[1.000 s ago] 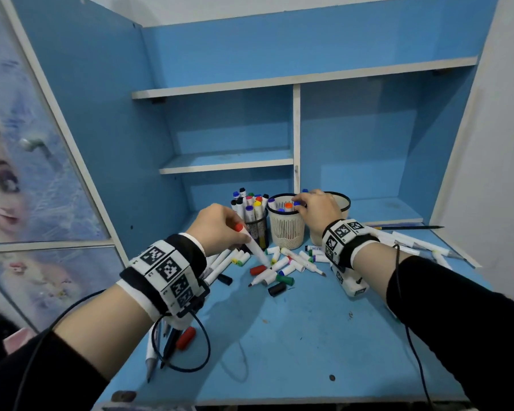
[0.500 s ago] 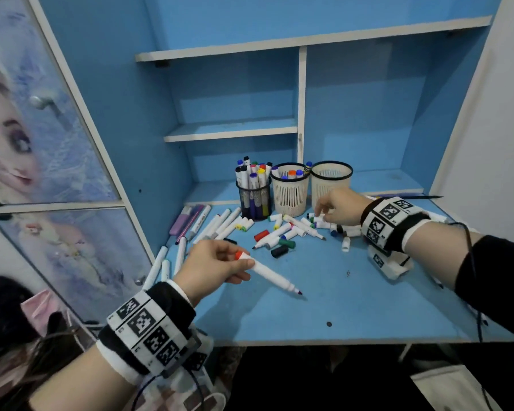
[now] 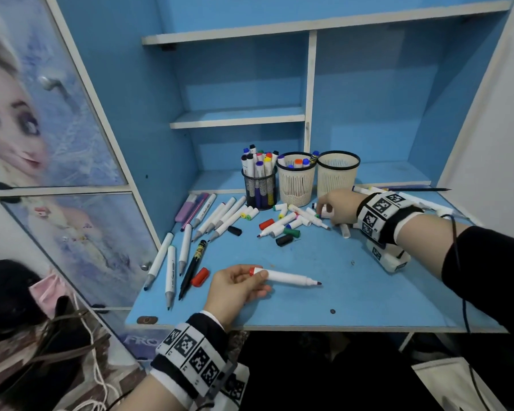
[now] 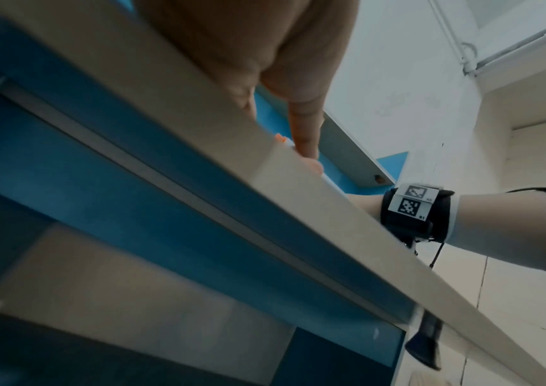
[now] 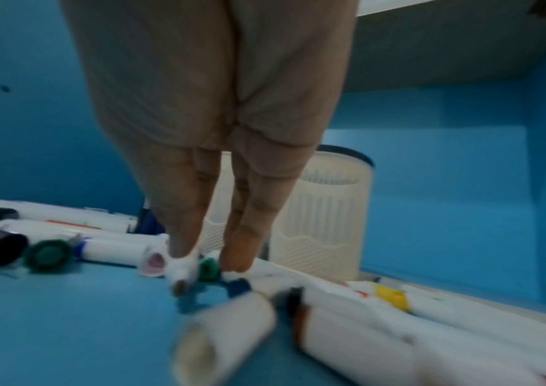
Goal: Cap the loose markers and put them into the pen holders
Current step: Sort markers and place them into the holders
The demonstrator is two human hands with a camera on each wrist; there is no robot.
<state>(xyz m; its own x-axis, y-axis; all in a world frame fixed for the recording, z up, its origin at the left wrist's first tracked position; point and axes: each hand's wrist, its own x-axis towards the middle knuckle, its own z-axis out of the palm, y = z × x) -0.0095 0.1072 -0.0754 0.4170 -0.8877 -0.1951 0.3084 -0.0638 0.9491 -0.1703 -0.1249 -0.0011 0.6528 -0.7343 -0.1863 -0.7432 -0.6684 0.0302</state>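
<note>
Left hand (image 3: pixel 235 287): near the front of the desk (image 3: pixel 368 292), fingers curled round the red-ended butt of an uncapped marker (image 3: pixel 285 277), which lies level with its tip pointing right.
Right hand (image 3: pixel 337 207): down among the loose pile, fingertips (image 5: pixel 182 245) pinching a small white cap (image 5: pixel 182 269) beside a green cap (image 5: pixel 208 269); blurred, so the grip's detail is unclear.
Loose markers (image 3: pixel 217 216): fanned along the desk's left side and heaped before the holders, with a red cap (image 3: pixel 200 276) and a black cap (image 3: pixel 284 240) lying apart.
Pen holders: black mesh holder (image 3: pixel 260 189), full; middle cream holder (image 3: pixel 296 185), part filled; right cream holder (image 3: pixel 337 179), contents unseen.
</note>
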